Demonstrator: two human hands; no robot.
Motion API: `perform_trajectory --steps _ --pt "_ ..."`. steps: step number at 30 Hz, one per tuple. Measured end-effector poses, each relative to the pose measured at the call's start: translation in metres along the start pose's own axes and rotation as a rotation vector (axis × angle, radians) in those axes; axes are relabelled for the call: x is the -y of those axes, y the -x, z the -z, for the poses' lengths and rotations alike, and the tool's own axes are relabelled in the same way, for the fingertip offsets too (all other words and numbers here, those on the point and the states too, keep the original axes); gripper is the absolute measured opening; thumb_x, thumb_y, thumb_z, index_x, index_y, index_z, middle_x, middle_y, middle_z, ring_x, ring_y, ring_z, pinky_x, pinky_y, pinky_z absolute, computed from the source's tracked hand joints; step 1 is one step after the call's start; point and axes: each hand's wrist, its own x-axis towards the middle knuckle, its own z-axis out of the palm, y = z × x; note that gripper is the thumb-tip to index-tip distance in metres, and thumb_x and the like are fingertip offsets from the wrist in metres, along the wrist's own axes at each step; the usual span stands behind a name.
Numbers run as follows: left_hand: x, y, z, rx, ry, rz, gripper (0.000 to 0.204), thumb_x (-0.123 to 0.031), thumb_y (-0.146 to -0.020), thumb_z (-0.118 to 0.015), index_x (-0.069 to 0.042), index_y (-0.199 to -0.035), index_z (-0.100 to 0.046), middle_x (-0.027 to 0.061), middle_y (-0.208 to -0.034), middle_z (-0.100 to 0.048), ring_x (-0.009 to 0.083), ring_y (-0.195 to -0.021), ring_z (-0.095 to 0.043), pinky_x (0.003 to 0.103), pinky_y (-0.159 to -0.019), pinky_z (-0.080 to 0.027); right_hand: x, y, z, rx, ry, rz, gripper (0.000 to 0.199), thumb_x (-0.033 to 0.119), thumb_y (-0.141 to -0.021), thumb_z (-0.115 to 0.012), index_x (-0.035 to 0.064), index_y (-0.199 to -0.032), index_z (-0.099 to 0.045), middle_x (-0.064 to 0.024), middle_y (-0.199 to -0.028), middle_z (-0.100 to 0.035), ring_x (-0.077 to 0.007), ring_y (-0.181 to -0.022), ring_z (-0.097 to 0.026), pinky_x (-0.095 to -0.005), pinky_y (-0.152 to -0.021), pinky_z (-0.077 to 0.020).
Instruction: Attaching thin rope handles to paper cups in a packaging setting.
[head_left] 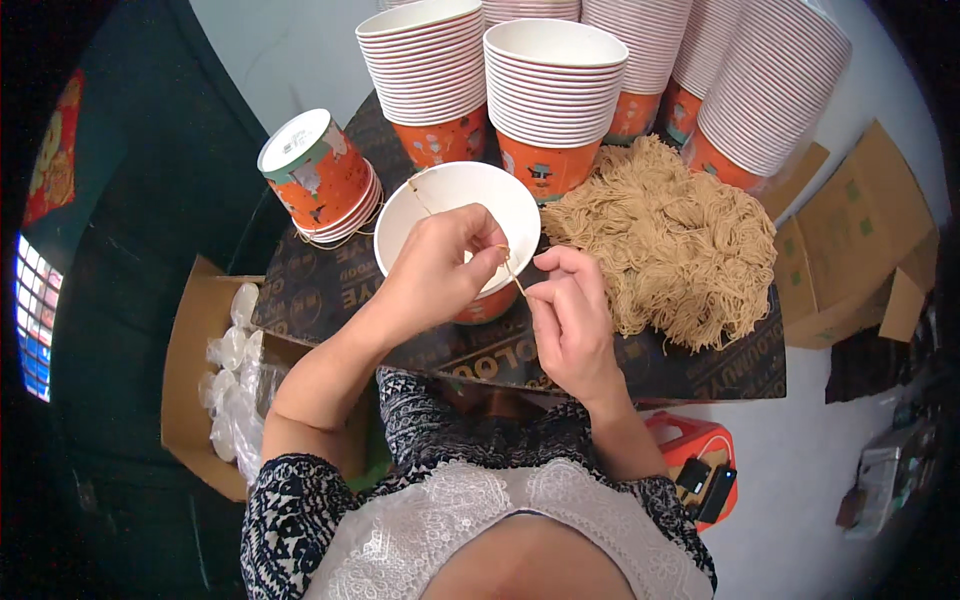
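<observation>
**A dark board over a pale floor**

A dark printed board (640,365) serves as the worktop. Beyond its far edge the floor (290,50) is pale grey and evenly lit. Left of the board stands an open cardboard box (190,340) with clear plastic pieces inside, and farther left a dark wall (150,150) with a bright window (35,320). Right of the board lie flattened cartons (860,230). Below its right corner sits a small red stool (700,445).
</observation>
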Motion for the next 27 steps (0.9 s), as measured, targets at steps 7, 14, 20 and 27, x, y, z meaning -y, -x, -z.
perform_trajectory --steps 7,14,20,27 --pt "-0.011 0.009 0.001 -0.027 0.008 -0.074 0.008 -0.006 -0.088 -0.066 0.002 -0.088 -0.065 0.0046 -0.081 -0.066 0.0096 -0.079 -0.06 0.027 -0.071 -0.049 0.002 -0.011 -0.001 -0.033 -0.215 -0.062 0.014 -0.007 -0.084 -0.065 -0.0005 -0.095 -0.058 -0.0213 -0.12 -0.06 -0.0331 -0.096 -0.067 -0.0359 -0.077 -0.0537" --pt "-0.005 0.017 -0.003 -0.044 0.096 -0.149 0.009 -0.005 -0.088 -0.066 0.003 -0.087 -0.063 0.0054 -0.082 -0.065 0.0108 -0.078 -0.06 0.027 -0.07 -0.049 -0.001 -0.006 -0.011 -0.055 -0.274 -0.047 0.018 -0.008 -0.083 -0.065 -0.0004 -0.096 -0.056 -0.0171 -0.103 -0.062 -0.0303 -0.084 -0.067 -0.0344 -0.07 -0.0536" --pt "-0.004 0.022 0.002 -0.033 0.073 -0.169 0.004 -0.001 -0.086 -0.065 0.001 -0.086 -0.062 0.0051 -0.079 -0.063 0.012 -0.077 -0.06 0.027 -0.068 -0.048 0.004 -0.006 -0.014 -0.148 -0.129 0.086 0.021 -0.011 -0.081 -0.064 0.0004 -0.096 -0.054 -0.0147 -0.089 -0.057 -0.0307 -0.069 -0.061 -0.037 -0.06 -0.0498" --pt "-0.001 0.034 0.009 0.044 -0.179 -0.412 0.014 0.004 -0.078 -0.067 -0.004 -0.086 -0.059 0.0057 -0.079 -0.06 0.0243 -0.078 -0.063 0.048 -0.106 -0.04 0.007 0.004 -0.019 -0.198 -0.159 -0.009 0.019 -0.011 -0.082 -0.064 0.0007 -0.094 -0.055 -0.0121 -0.08 -0.055 -0.0264 -0.063 -0.058 -0.0348 -0.054 -0.046"
